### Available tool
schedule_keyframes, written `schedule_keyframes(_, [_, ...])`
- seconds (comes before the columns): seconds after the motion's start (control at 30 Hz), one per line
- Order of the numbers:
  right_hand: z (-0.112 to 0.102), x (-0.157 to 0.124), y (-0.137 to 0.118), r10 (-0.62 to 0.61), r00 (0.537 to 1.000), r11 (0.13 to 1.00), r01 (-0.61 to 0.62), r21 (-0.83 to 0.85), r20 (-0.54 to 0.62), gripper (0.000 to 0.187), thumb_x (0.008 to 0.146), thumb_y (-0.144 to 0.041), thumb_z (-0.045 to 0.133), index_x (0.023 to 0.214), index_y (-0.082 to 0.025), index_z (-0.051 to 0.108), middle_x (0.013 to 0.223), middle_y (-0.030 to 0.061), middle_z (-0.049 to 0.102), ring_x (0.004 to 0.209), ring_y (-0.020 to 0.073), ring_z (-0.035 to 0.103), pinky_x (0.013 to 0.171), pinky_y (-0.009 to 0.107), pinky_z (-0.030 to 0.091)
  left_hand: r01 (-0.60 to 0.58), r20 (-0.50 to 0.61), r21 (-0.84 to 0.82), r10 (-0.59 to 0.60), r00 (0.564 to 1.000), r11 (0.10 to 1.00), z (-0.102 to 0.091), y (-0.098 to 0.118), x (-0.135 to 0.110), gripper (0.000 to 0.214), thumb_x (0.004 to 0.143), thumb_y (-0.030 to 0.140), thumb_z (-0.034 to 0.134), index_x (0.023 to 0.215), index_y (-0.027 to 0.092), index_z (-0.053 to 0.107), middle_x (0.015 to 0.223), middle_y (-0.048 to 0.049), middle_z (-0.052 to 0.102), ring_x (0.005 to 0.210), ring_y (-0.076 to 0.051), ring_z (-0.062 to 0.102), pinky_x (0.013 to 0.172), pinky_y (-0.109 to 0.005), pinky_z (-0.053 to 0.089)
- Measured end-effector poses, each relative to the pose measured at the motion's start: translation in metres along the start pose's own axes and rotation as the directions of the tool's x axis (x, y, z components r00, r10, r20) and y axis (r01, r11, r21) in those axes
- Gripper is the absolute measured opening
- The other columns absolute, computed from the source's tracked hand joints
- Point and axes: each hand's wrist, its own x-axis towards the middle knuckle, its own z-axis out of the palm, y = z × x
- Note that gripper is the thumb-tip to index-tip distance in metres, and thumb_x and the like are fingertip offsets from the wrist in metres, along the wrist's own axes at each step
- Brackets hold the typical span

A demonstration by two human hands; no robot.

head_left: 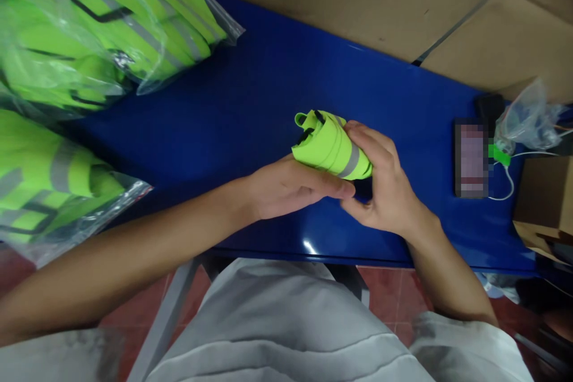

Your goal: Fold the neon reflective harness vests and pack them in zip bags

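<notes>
Above the blue table (250, 101) I have a neon yellow-green reflective vest (326, 149), rolled into a compact bundle. It carries a grey stripe, and black pieces show at its loose upper left end. My left hand (299, 185) cups the bundle from below, its thumb stretched along the near side and its other fingers mostly hidden. Around the right end curls my right hand (385, 179), thumb below and fingers over the top. Both hands touch the roll, close to each other.
Clear plastic bags (147, 30) with neon striped items lie on the left, another bag (54, 185) nearer. Cardboard (358, 6) borders the far side. A phone (471, 158), a white cable (510, 185), a crumpled plastic bag (530, 119) and a cardboard box (541, 191) are at right.
</notes>
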Motion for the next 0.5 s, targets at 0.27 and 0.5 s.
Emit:
schedule_keyframes(0.27, [0.009, -0.005, -0.003, 0.018, 0.983, 0.993, -0.039, -0.114, -0.181, 0.076, 0.095, -0.047, 0.077, 0.160, -0.030, 0.042, 0.140, 0.0101, 0.067, 0.128, 0.0342, 0.067, 0.106, 0.052, 0.061, 0.011, 0.049, -0.063, -0.008, 0.999, 0.998, 0.008, -0.006, 0.001, 0.037, 0.078, 0.050, 0.091, 0.099, 0.024, 0.079, 0.118, -0.0038, 0.077, 0.136, -0.031, 0.062, 0.106, -0.036, 0.054])
schedule_keyframes(0.5, [-0.005, -0.007, 0.001, 0.383, 0.839, 0.917, -0.293, 0.272, -0.386, 0.059, 0.091, -0.044, 0.081, 0.145, -0.030, 0.060, 0.133, 0.0060, 0.069, 0.120, 0.0269, 0.068, 0.105, 0.043, 0.059, 0.020, 0.141, 0.176, -0.045, 0.989, 0.984, -0.002, -0.004, 0.000, 0.084, 0.069, 0.062, 0.095, 0.140, 0.032, 0.063, 0.158, -0.0105, 0.057, 0.152, -0.038, 0.047, 0.123, -0.055, 0.042])
